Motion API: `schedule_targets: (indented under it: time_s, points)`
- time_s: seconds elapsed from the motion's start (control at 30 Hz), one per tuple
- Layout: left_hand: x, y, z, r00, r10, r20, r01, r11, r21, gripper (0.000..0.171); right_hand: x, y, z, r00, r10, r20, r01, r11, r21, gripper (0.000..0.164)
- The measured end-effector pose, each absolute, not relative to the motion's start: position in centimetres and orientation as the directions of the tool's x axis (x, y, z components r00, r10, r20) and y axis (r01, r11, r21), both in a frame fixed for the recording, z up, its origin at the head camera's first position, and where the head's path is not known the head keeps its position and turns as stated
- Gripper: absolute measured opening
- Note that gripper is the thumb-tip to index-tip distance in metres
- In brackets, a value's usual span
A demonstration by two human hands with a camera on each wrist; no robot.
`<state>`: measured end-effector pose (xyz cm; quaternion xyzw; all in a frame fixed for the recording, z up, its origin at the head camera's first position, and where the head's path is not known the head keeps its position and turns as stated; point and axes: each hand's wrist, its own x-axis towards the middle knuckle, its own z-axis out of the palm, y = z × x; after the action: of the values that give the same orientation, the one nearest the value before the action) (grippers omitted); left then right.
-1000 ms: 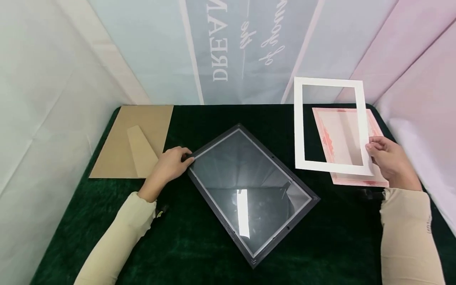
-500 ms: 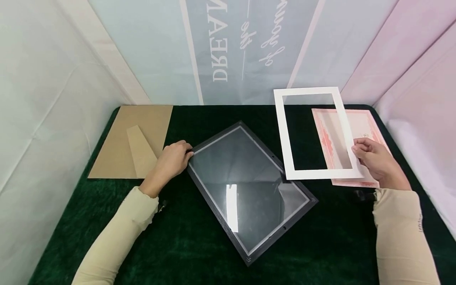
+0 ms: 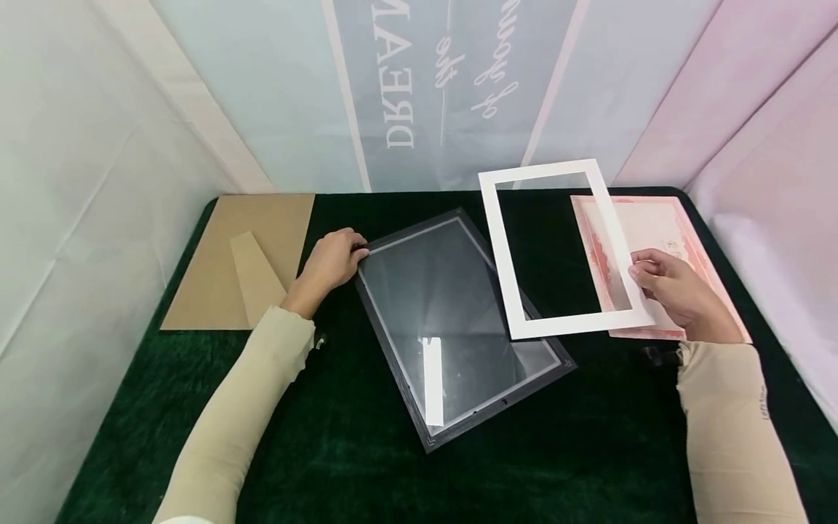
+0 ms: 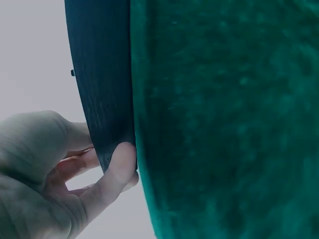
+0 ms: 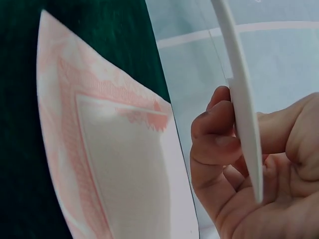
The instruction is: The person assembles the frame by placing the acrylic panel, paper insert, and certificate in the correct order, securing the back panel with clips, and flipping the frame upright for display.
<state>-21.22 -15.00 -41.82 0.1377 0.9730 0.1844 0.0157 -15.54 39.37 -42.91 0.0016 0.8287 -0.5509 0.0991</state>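
Note:
My left hand point(image 3: 330, 260) pinches the upper left corner of a black picture frame point(image 3: 394, 364), which lies turned at an angle on the green cloth. Within its border is a shiny clear pane point(image 3: 419, 291). In the left wrist view, thumb and fingers grip the frame's dark edge point(image 4: 102, 74). My right hand point(image 3: 684, 295) holds a white mat board point(image 3: 583, 322) by its right side, tilted up. Its lower left corner overlaps the frame's right side in the head view. In the right wrist view the mat's thin edge point(image 5: 244, 104) sits between thumb and curled fingers.
A pink-bordered certificate point(image 3: 655, 211) lies at the right, partly hidden by the mat and right hand. At the left lies a brown backing board point(image 3: 203, 276) with an easel leg point(image 3: 252, 273). Green cloth point(image 3: 524, 466) covers the table; a printed curtain point(image 3: 445, 160) hangs behind.
The white mat has moved left and slightly down, so that it overlaps the frame in view. The black frame has turned clockwise, its held corner shifting up and right with my left hand.

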Motion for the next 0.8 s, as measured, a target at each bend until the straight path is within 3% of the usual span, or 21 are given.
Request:
schedule_targets:
  time_s: [0.27, 0.43, 0.53, 0.8]
  points:
    - [-21.2, -15.8, -43.0, -0.981, 0.186, -0.051, 0.133, 0.843, 0.521, 0.029, -15.9, 38.3, -43.4, -0.969, -0.140, -0.202, 0.112, 0.481, -0.869, 0.013]
    - [-19.3, -16.6, -43.0, -0.964, 0.065, -0.258, -0.170, 0.595, 0.786, 0.048, -16.0, 37.3, -43.5, -0.963, -0.150, -0.223, 0.103, 0.559, -0.823, 0.028]
    - [-17.8, -16.5, -42.8, -0.930, 0.035, -0.367, -0.313, 0.453, 0.835, 0.067, -16.2, 36.8, -43.3, -0.966, -0.162, -0.203, 0.076, 0.572, -0.817, 0.030]
    - [-15.6, -15.2, -43.3, -0.933, 0.051, -0.356, -0.281, 0.514, 0.810, 0.088, -16.1, 36.5, -43.1, -0.962, -0.159, -0.224, 0.094, 0.576, -0.812, 0.032]
